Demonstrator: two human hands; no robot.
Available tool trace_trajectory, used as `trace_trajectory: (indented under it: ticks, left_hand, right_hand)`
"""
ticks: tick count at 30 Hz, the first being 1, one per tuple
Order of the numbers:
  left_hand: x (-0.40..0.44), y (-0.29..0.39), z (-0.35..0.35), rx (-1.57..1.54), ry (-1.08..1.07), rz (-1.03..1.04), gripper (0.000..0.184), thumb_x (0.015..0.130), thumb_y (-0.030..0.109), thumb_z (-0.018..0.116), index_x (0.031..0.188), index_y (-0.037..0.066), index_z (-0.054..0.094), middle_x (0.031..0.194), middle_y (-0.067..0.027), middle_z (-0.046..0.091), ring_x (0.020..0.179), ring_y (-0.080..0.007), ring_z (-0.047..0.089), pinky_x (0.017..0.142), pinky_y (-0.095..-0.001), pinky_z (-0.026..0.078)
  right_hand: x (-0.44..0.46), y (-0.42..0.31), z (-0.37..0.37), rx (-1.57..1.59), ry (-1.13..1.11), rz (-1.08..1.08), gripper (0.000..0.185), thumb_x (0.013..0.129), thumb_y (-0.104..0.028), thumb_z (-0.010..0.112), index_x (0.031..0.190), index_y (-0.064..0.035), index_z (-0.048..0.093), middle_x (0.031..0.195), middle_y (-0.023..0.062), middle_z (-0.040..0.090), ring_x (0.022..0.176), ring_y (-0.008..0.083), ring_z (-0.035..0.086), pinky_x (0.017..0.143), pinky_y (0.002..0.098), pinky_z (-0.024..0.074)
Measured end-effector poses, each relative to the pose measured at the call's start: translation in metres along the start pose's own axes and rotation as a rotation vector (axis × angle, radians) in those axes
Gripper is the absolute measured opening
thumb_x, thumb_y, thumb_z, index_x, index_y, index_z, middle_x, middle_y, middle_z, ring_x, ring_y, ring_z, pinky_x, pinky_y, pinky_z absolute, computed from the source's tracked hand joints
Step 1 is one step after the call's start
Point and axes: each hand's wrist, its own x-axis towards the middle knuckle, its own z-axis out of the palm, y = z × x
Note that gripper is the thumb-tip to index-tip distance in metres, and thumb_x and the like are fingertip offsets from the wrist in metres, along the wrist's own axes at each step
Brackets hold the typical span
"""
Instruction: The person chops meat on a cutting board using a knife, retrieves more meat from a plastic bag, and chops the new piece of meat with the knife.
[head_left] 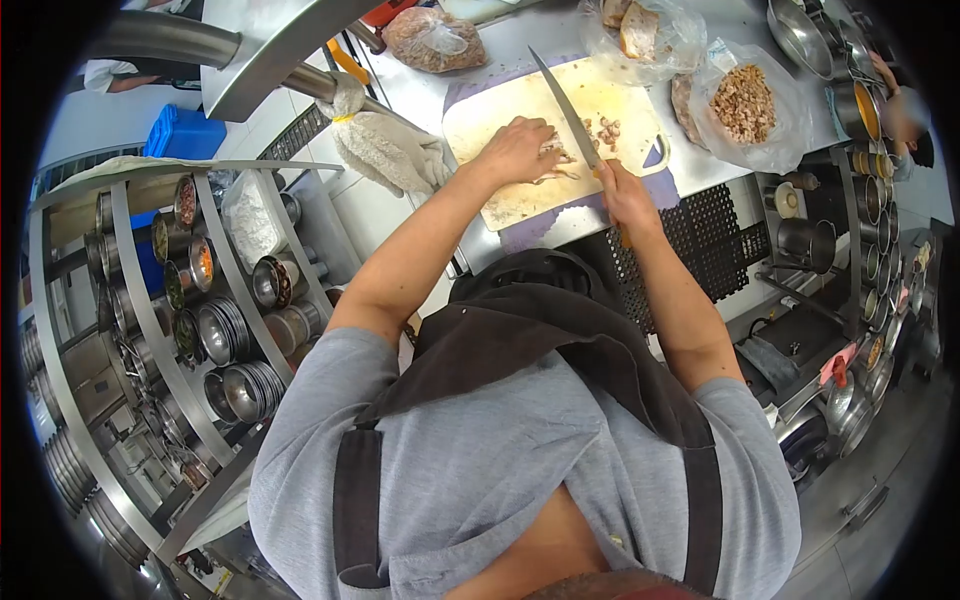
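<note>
A cream cutting board lies on a purple cloth on the metal counter. My left hand is on the board, its fingers curled over strips of cooked-looking meat that stick out beside the fingertips. Gripped in my right hand is a long kitchen knife, its blade slanting up and left over the board. Small diced meat pieces lie just right of the blade. Beyond the board's right end, a clear plastic bag holds chopped meat.
Another bag with larger meat chunks sits behind the board, and a tied bag of brown bits stands back left. A towel hangs left of the counter. Metal bowls fill the left shelving. Other people appear at both edges.
</note>
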Motion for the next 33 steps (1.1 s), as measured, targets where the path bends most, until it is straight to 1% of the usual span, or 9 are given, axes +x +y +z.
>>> trace_trajectory:
  ticks: [2, 5, 9, 12, 15, 19, 21, 24, 33]
  left_hand:
    - [-0.016, 0.015, 0.005, 0.102, 0.042, 0.035, 0.05, 0.082, 0.029, 0.067, 0.121, 0.0, 0.059, 0.124, -0.0185, 0.057, 0.113, -0.0341, 0.053, 0.096, -0.0437, 0.044]
    - [-0.022, 0.019, 0.019, 0.211, 0.139, 0.041, 0.06, 0.081, 0.033, 0.069, 0.128, 0.0, 0.053, 0.134, -0.0181, 0.05, 0.119, -0.0336, 0.048, 0.097, -0.0466, 0.041]
    - [-0.009, 0.022, 0.031, 0.149, 0.254, -0.146, 0.064, 0.079, 0.03, 0.072, 0.13, -0.002, 0.05, 0.135, -0.0181, 0.047, 0.121, -0.0345, 0.046, 0.096, -0.0471, 0.041]
    - [-0.006, 0.026, 0.035, 0.154, 0.314, -0.152, 0.065, 0.076, 0.029, 0.074, 0.127, -0.004, 0.049, 0.127, -0.0162, 0.047, 0.12, -0.0327, 0.044, 0.096, -0.0456, 0.04]
    - [-0.014, 0.029, 0.032, 0.139, 0.251, -0.154, 0.069, 0.075, 0.031, 0.075, 0.128, -0.004, 0.048, 0.131, -0.0173, 0.044, 0.123, -0.0336, 0.041, 0.097, -0.0473, 0.04]
    - [-0.021, 0.016, 0.03, 0.132, 0.265, -0.11, 0.067, 0.074, 0.031, 0.076, 0.124, -0.006, 0.051, 0.131, -0.021, 0.046, 0.122, -0.0361, 0.043, 0.098, -0.0472, 0.041]
    - [-0.017, 0.004, 0.026, 0.003, 0.328, -0.031, 0.05, 0.076, 0.029, 0.074, 0.115, 0.0, 0.062, 0.118, -0.0182, 0.059, 0.111, -0.0369, 0.053, 0.094, -0.044, 0.045]
    - [-0.007, -0.002, 0.016, -0.077, 0.295, -0.09, 0.036, 0.079, 0.026, 0.071, 0.104, 0.001, 0.067, 0.104, -0.0165, 0.066, 0.102, -0.0356, 0.058, 0.092, -0.0409, 0.047]
    - [0.005, -0.007, 0.024, 0.015, 0.343, 0.042, 0.024, 0.079, 0.013, 0.065, 0.1, 0.001, 0.064, 0.099, -0.0157, 0.065, 0.096, -0.0356, 0.057, 0.088, -0.0426, 0.047]
  right_hand:
    - [-0.012, -0.003, -0.006, 0.045, -0.034, 0.087, 0.044, 0.103, -0.04, 0.038, 0.108, -0.0018, 0.058, 0.071, 0.0238, 0.063, 0.058, 0.0374, 0.062, 0.061, 0.0473, 0.0482]
    - [-0.024, -0.007, -0.008, 0.088, -0.024, 0.087, 0.042, 0.103, -0.039, 0.04, 0.109, -0.002, 0.058, 0.065, 0.0202, 0.06, 0.048, 0.0298, 0.057, 0.053, 0.0435, 0.0464]
    - [-0.036, -0.004, -0.006, 0.12, 0.001, 0.091, 0.041, 0.103, -0.039, 0.04, 0.112, -0.0025, 0.058, 0.064, 0.0191, 0.059, 0.047, 0.0278, 0.056, 0.052, 0.042, 0.0464]
    - [-0.042, -0.001, -0.004, 0.087, 0.016, 0.085, 0.042, 0.103, -0.039, 0.039, 0.115, -0.0035, 0.058, 0.066, 0.0212, 0.061, 0.05, 0.0306, 0.059, 0.056, 0.0444, 0.0475]
    - [-0.047, 0.003, 0.001, 0.025, -0.003, 0.05, 0.043, 0.103, -0.039, 0.038, 0.117, -0.0041, 0.058, 0.071, 0.024, 0.063, 0.054, 0.0355, 0.061, 0.061, 0.0481, 0.048]
    - [-0.048, 0.005, 0.001, 0.012, -0.002, 0.045, 0.043, 0.103, -0.039, 0.038, 0.118, -0.0043, 0.057, 0.08, 0.0273, 0.065, 0.071, 0.0443, 0.063, 0.071, 0.0531, 0.0472]
    - [-0.049, 0.007, -0.001, 0.004, 0.018, 0.027, 0.042, 0.103, -0.039, 0.038, 0.118, -0.0043, 0.057, 0.082, 0.028, 0.065, 0.077, 0.0464, 0.063, 0.073, 0.0541, 0.0467]
    - [-0.051, 0.005, -0.005, -0.063, 0.043, -0.079, 0.041, 0.103, -0.038, 0.039, 0.119, -0.0046, 0.057, 0.088, 0.0297, 0.065, 0.087, 0.0485, 0.061, 0.076, 0.0559, 0.0454]
    - [-0.045, -0.003, 0.007, -0.15, -0.026, -0.087, 0.038, 0.103, -0.035, 0.039, 0.114, -0.0024, 0.054, 0.091, 0.0327, 0.063, 0.091, 0.0505, 0.059, 0.079, 0.0576, 0.0444]
